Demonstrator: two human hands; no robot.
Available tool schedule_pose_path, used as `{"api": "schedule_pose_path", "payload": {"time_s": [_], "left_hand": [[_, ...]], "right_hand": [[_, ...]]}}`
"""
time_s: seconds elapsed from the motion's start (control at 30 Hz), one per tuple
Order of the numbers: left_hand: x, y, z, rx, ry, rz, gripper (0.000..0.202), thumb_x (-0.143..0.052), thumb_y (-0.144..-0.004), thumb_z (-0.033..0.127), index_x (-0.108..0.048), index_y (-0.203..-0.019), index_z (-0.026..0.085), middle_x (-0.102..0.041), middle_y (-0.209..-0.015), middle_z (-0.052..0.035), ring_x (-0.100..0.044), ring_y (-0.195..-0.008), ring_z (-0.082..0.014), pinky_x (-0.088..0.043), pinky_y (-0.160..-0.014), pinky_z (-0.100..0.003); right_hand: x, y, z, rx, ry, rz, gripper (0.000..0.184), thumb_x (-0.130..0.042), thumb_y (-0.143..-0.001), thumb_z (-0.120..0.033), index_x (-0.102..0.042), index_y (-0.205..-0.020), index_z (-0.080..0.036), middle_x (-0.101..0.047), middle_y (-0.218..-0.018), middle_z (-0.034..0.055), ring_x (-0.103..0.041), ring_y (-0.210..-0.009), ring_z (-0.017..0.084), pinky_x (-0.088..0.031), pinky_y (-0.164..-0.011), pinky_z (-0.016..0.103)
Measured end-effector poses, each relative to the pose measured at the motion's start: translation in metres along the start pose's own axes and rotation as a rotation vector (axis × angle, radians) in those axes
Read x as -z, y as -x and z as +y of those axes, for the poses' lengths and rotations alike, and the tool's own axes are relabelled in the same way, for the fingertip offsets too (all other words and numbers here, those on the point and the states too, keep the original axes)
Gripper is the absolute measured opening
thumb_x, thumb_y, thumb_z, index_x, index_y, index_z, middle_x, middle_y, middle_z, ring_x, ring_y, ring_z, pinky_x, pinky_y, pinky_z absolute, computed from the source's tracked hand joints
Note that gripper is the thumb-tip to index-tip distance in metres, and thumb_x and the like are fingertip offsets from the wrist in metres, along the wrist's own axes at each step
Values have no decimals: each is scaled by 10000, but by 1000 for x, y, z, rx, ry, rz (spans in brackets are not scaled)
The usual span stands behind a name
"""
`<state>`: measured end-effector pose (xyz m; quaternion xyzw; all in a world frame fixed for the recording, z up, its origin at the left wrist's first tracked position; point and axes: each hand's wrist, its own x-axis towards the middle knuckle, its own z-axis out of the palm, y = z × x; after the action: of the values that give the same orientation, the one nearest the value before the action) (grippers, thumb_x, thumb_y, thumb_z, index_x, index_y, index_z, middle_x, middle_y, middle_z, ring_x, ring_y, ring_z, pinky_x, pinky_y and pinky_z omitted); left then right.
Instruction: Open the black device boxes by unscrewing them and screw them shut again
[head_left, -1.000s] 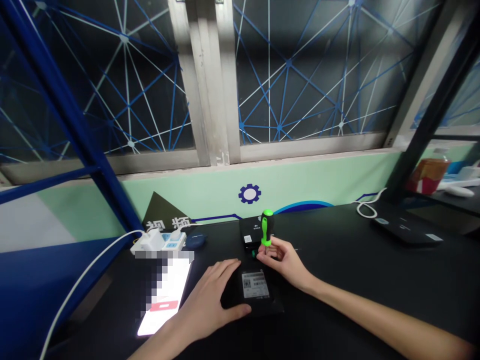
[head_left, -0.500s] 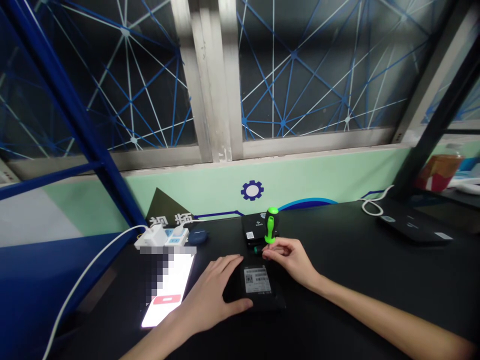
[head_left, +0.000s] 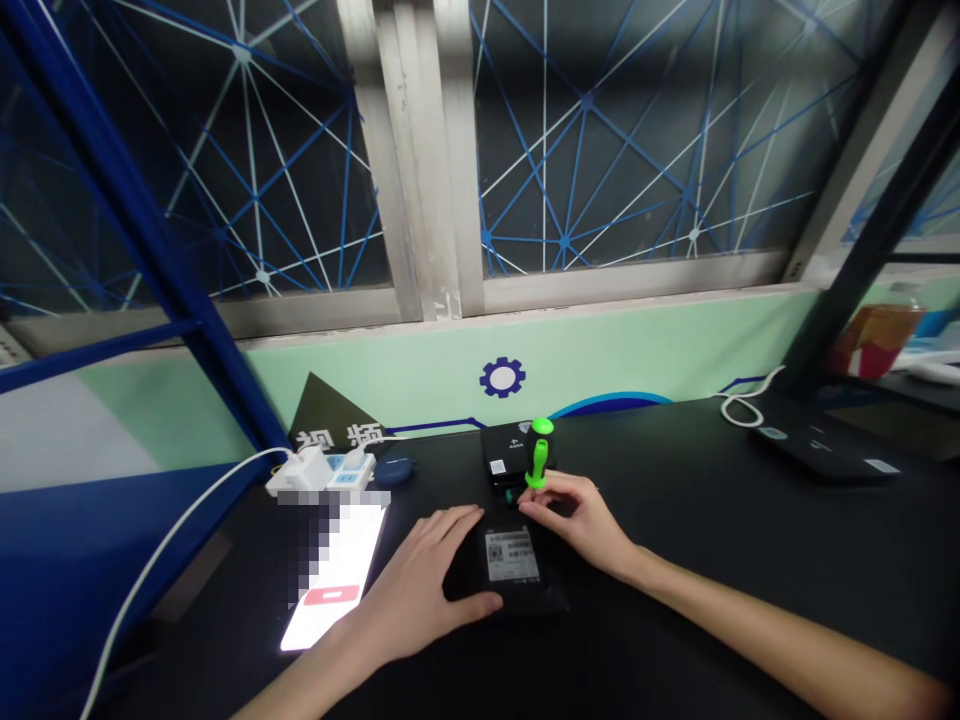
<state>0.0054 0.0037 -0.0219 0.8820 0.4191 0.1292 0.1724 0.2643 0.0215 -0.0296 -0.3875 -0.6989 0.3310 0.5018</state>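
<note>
A flat black device (head_left: pixel 536 596) with a white printed label (head_left: pixel 513 556) lies on the dark table. My left hand (head_left: pixel 431 575) rests at its left side, fingers stretched and thumb apart, the thumb tip and index tip at its edge. Just beyond the device, my right hand (head_left: pixel 574 510) is closed in a pinch at the lower end of a green and black screwdriver (head_left: pixel 539 455). The screwdriver stands nearly upright, handle up; fingers hide its shaft and tip. A small dark green piece (head_left: pixel 511 496) shows beside the fingertips. Behind it sits a black box (head_left: pixel 498 452) with a small label.
A lit phone (head_left: pixel 337 575) lies left of my left hand. Farther back are a white power strip (head_left: pixel 352 472) with plugs and a dark blue case (head_left: pixel 394 470). Another black device (head_left: pixel 825 452) and a looped white cable (head_left: pixel 742 408) lie at the right.
The view has shifted very slightly. Both hands, the screwdriver and the labelled device keep nearly the same places; the screwdriver handle looks turned a little.
</note>
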Motion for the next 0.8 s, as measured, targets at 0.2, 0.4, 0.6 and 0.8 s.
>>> {"api": "schedule_pose_path", "payload": {"time_s": [0.2, 0.4, 0.6, 0.8], "left_hand": [[-1, 0, -2, -9, -6, -7, 802, -558, -855, 688, -280, -1520, 336, -359, -1546, -71, -330, -1407, -357, -248, -1141, -610], [-1, 0, -2, -20, -33, -7, 797, -548, -868, 679, -259, -1527, 338, -363, -1544, -69, -338, -1403, -356, -257, -1135, -613], [2, 0, 0, -80, -90, 49, 511, -388, -1021, 489, -305, -1501, 337, -440, -1492, -39, -431, -1345, -271, -331, -1124, -516], [3, 1, 3, -67, -99, 53, 466, -336, -1045, 437, -303, -1500, 337, -434, -1490, -30, -435, -1338, -255, -342, -1123, -493]], "right_hand": [[1, -1, 5, -82, -96, 57, 223, -807, -743, -347, -696, -756, -154, -705, -714, 25, -649, -658, 159, -525, -654, 260], [4, 0, -1, -71, -25, 13, 206, -729, -826, -358, -710, -757, -165, -746, -794, 54, -687, -737, 187, -526, -702, 281], [4, 2, -4, -43, 18, -84, 270, -588, -932, -405, -723, -892, -174, -746, -863, 69, -662, -768, 187, -500, -686, 276], [1, 1, 1, -31, 26, -32, 318, -639, -884, -458, -711, -825, -153, -651, -777, 45, -541, -608, 128, -450, -558, 251]]}}
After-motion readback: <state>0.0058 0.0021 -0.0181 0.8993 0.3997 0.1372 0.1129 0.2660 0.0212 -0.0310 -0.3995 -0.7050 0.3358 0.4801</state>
